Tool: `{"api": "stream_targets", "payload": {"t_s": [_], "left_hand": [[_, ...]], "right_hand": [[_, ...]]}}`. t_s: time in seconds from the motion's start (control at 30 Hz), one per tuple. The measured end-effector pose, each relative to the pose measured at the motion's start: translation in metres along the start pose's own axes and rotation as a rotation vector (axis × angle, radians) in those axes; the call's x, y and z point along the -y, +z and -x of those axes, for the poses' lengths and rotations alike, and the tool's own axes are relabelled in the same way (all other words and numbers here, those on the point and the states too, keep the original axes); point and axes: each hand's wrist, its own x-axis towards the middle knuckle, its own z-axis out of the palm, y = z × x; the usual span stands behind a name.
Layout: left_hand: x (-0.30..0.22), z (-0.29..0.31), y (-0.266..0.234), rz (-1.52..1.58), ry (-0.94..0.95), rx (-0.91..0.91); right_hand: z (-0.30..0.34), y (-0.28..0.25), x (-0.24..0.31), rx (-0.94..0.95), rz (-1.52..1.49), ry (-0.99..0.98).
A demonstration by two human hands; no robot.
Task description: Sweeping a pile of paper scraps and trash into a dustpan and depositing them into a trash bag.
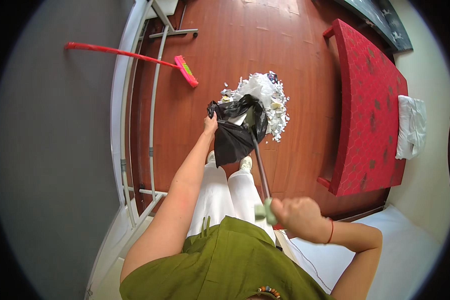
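Observation:
My left hand [211, 123] is closed on the rim of a black plastic bag [230, 145], which hangs with its mouth spread above the floor. Something white and flat shows inside the mouth. My right hand [300, 216] grips the upper end of a long dark pole [261, 170] with a pale green end piece [266, 212]. The pole slants away from me to the bag, and its far end is mostly hidden there, so the tool's kind is unclear. Just beyond the bag lies a heap of white paper scraps [277, 115] with a crumpled, whitish plastic bag [259, 86] on it.
A pink broom [186, 71] with a red handle leans at the left, by a white metal frame [155, 90]. On the right stands a low red patterned table or bench [367, 115], with folded white cloth [411, 127] beside it. The floor [220, 40] is reddish-brown wood.

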Motion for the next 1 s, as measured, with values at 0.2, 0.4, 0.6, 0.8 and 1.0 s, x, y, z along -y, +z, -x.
{"api": "stream_targets", "payload": {"t_s": [0.2, 0.4, 0.6, 0.8, 1.0], "left_hand": [[0.015, 0.012, -0.038, 0.506, -0.088, 0.179], [0.031, 0.044, -0.063, 0.669, -0.068, 0.14], [0.039, 0.037, -0.075, 0.508, -0.077, -0.008], [0.045, 0.037, -0.08, 0.344, -0.016, -0.01], [0.034, 0.033, -0.074, 0.242, -0.023, -0.017]], "right_hand": [[-0.027, 0.001, 0.026, 0.219, 0.043, -0.096], [-0.064, 0.008, 0.032, 0.171, 0.02, -0.097], [-0.062, -0.032, 0.05, 0.298, 0.184, -0.139], [-0.1, -0.034, 0.041, 0.166, 0.135, -0.118], [-0.067, -0.07, 0.059, 0.246, 0.256, -0.092]]}}
